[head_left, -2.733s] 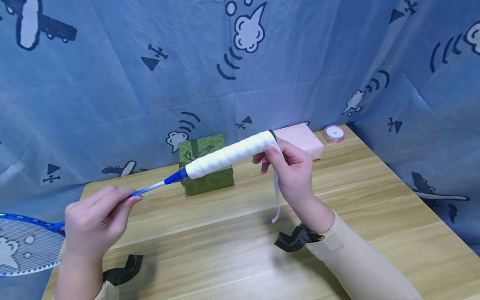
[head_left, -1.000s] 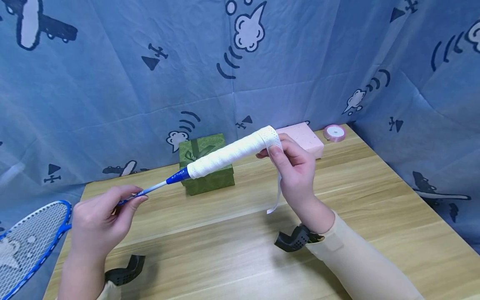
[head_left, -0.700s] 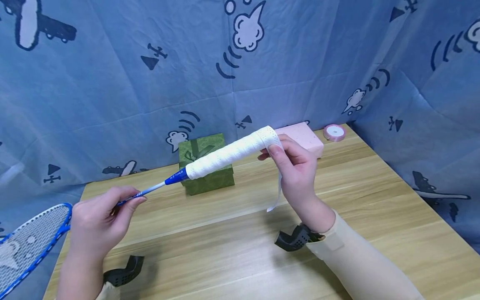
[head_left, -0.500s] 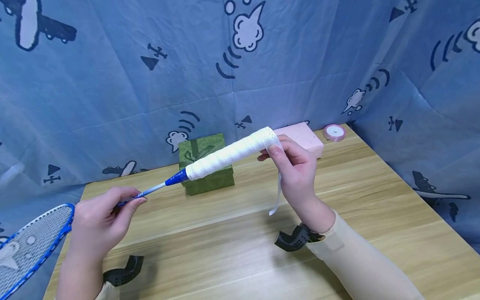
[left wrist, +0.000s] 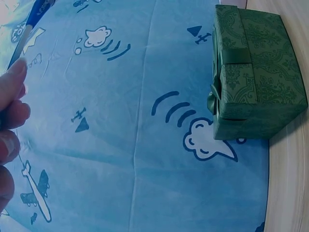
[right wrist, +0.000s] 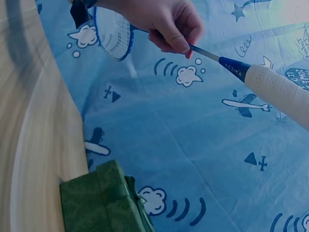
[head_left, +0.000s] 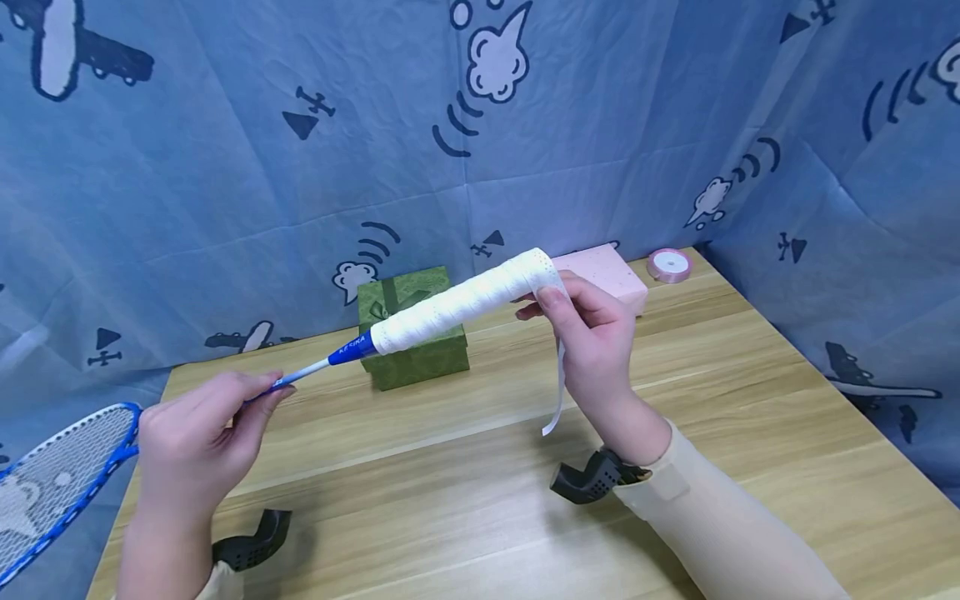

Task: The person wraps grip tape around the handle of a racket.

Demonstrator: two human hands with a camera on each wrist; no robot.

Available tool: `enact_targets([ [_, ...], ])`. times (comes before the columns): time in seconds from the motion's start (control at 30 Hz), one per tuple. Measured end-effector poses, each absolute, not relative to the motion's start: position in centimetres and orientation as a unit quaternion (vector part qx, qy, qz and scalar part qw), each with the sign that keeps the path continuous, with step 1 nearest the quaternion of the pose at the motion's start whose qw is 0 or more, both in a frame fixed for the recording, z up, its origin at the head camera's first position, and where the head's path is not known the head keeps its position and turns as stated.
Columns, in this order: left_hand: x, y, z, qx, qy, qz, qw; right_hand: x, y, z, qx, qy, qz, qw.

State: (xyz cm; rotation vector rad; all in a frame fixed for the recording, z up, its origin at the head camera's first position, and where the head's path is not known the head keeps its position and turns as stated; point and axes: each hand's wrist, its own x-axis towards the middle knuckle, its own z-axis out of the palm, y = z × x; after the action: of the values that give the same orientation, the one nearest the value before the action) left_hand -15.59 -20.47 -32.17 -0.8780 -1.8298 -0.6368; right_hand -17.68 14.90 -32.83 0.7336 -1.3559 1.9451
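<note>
A blue and white badminton racket is held aslant above the table, its handle wrapped in white perforated grip tape. My left hand pinches the thin shaft between thumb and fingers. Behind that hand, the strung head hangs at the left edge of the head view. At the handle's butt end my right hand pinches the tape between thumb and fingers, and the narrow tail of the tape dangles below. In the right wrist view, the wrapped handle runs off the right edge.
Behind the handle stands a green box with a ribbon bow. Farther right, a pink box lies beside a ribbon roll. Blue printed cloth hangs behind the wooden table.
The racket has turned about its shaft, and its head now shows at another angle. White tape now covers the dark butt end seen earliest. Both hands keep their holds.
</note>
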Motion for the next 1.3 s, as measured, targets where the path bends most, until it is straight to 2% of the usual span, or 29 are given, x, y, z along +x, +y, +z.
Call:
enact_targets([
  [0.2,-15.3,-19.9,-31.8,-0.356,-0.734,-0.282,0.505,-17.7,14.9,-32.8,0.273,-0.516,0.749,0.314],
  [0.73,-15.4,-21.2,-32.0,-0.39,-0.759,-0.316,0.414,-17.8,15.0,-32.8,0.29,-0.512,0.747,0.31],
  [1.03,-15.2,-20.3,-31.6,-0.331,-0.781,-0.246,0.469,-17.9,14.9,-32.8,0.266,-0.506,0.754,0.324],
  [1.3,-15.3,-20.0,-31.5,-0.346,-0.755,-0.245,0.5,-17.7,14.8,-32.7,0.269,-0.505,0.756,0.317],
])
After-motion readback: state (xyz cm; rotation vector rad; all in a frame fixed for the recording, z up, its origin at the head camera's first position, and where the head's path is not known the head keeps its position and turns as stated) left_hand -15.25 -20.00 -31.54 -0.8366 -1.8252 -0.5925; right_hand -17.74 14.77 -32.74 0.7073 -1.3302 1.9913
